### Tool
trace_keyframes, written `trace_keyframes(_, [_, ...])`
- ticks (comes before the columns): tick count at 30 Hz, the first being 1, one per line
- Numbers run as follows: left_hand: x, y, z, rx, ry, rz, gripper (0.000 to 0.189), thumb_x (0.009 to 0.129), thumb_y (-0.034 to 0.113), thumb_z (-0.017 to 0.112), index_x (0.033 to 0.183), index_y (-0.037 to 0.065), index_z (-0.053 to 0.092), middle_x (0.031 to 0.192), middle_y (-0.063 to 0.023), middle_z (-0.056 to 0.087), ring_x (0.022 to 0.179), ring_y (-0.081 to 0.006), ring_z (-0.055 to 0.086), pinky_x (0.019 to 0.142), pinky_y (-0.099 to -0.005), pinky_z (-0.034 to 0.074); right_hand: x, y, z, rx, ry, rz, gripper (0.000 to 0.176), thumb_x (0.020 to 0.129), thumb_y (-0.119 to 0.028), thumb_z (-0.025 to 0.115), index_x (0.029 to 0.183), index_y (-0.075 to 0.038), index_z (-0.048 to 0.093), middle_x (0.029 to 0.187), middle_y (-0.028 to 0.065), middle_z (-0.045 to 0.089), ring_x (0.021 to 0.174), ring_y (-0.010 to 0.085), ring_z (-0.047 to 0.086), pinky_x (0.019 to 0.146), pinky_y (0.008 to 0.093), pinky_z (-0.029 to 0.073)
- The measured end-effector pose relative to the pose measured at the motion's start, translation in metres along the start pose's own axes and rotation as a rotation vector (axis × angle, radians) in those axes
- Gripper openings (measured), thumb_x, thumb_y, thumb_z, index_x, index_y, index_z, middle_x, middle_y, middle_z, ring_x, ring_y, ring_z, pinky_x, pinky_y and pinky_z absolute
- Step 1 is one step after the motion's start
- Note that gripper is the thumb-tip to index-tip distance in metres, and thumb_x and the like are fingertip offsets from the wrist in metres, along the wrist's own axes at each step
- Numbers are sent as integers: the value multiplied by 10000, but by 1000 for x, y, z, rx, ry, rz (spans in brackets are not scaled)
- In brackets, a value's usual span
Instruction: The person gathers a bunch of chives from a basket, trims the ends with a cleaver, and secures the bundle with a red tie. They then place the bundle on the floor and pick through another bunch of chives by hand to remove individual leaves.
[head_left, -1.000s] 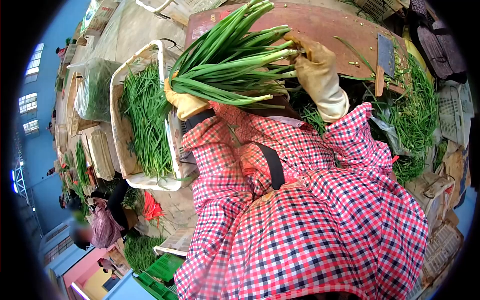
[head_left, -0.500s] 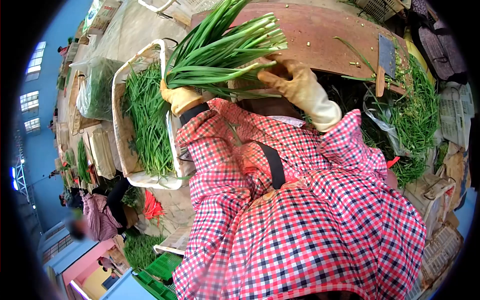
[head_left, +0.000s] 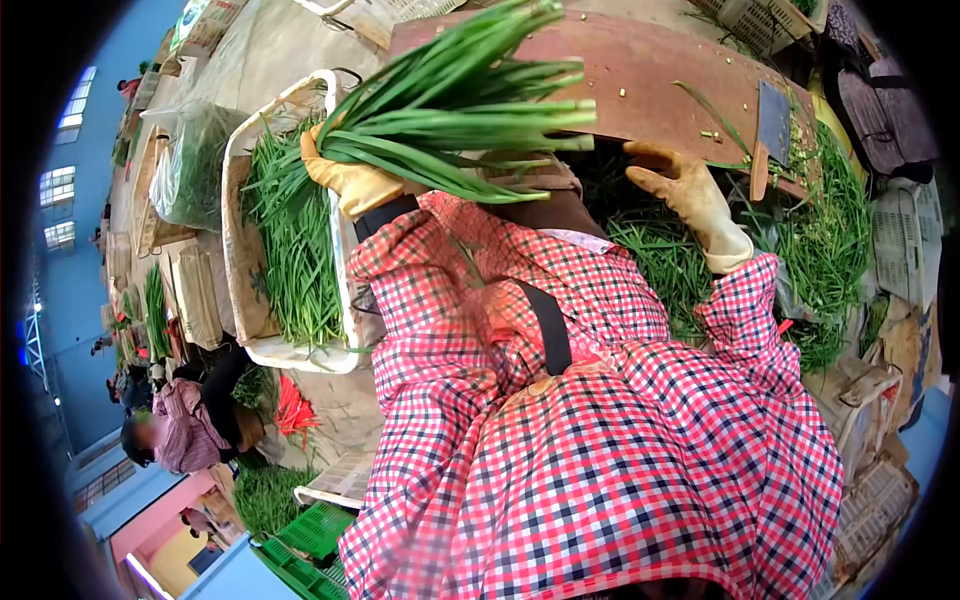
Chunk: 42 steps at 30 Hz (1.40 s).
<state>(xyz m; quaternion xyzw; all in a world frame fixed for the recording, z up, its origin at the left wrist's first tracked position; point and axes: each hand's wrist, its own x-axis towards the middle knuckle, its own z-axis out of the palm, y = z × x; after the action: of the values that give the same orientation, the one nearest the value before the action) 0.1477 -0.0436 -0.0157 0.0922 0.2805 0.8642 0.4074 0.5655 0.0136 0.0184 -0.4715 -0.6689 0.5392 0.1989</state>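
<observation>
In a yellowed work glove, my left hand [head_left: 352,182] is closed round the leafy part of a bunch of garlic chives [head_left: 450,105]. The stalks fan out to the right, their pale ends spread apart over the edge of the wooden board [head_left: 650,70]. My right hand [head_left: 685,195], gloved too, is held out to the right of the bunch. Its thumb and fingers are apart with nothing between them. Loose greens [head_left: 655,265] lie below that hand. Just left of my left hand stands a white-rimmed crate [head_left: 240,200] with chives in it.
A cleaver [head_left: 772,120] with a wooden handle rests on the board's right part, among cut bits. Greens [head_left: 825,240] are heaped at the right. A plastic bag of greens [head_left: 200,165], red ties [head_left: 293,408] and a seated person [head_left: 190,425] are at the left.
My right hand has moved right, away from the stalk ends. The bunch has spread and shifted slightly; my left hand keeps its hold and has moved a little left.
</observation>
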Motion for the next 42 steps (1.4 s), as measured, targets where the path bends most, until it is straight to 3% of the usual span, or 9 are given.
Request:
trace_keyframes(6, [33,9,-13,-454,-245,-121,193,912,331,554,940,141,566,888,-47,634,808,-184,594,805,-396,494,13,-7,9,82,280,45,410,910,-403,620,771,-34,732,716,17,697,724,108,627,679,252,444])
trace_keyframes(9, [-16,20,69,-768,-473,-257,229,888,254,641,724,132,539,656,37,575,639,-123,560,716,-304,464,28,-9,-11,-46,476,-458,295,898,-306,660,1060,-61,690,963,69,700,830,149,627,779,277,479])
trace_keyframes(12, [-30,20,87,-656,-696,-170,248,894,251,641,713,144,509,643,41,559,650,-88,591,670,-278,474,24,-37,-39,-177,353,-88,369,896,-304,665,1168,-56,639,1066,88,681,975,186,633,899,296,480])
trace_keyframes(19, [-24,23,119,-768,-1461,-24,258,954,260,571,721,152,543,677,33,654,711,-68,675,709,-218,540,22,-85,33,-24,1,-576,532,941,-476,530,1271,-61,581,1207,161,626,1106,237,595,1016,346,410])
trace_keyframes(25, [-29,54,122,-693,-1579,-35,247,940,229,584,720,116,596,683,-25,672,702,-129,682,711,-256,562,-14,-9,45,-376,-82,-448,379,907,-436,576,963,-86,711,742,126,632,702,305,617,616,408,471])
trace_keyframes(31, [2,48,136,-632,-1884,-233,223,921,258,616,789,80,642,793,-74,698,796,-163,689,799,-273,548,-72,41,-36,-635,15,-475,239,850,-251,680,968,-45,705,1000,154,681,874,317,652,762,395,520])
trace_keyframes(33, [4,42,140,-650,-1930,-238,226,914,267,627,812,68,657,829,-90,707,828,-174,691,828,-279,543,-109,28,-59,-366,129,198,298,849,-238,695,1039,-9,672,941,148,688,833,220,650,733,337,509])
trace_keyframes(36, [9,27,138,-709,-1841,-280,228,911,271,631,827,61,664,846,-98,711,840,-179,691,840,-282,540,-155,51,-114,-383,638,74,256,884,-225,646,1027,-18,690,855,119,687,745,172,621,700,312,502])
trace_keyframes(42, [5,4,144,-776,-1581,-370,222,911,267,627,838,60,663,843,-95,710,828,-176,687,828,-282,538,-303,133,-229,-606,839,935,214,841,-221,642,976,-71,714,693,67,676,626,162,615,628,295,490])
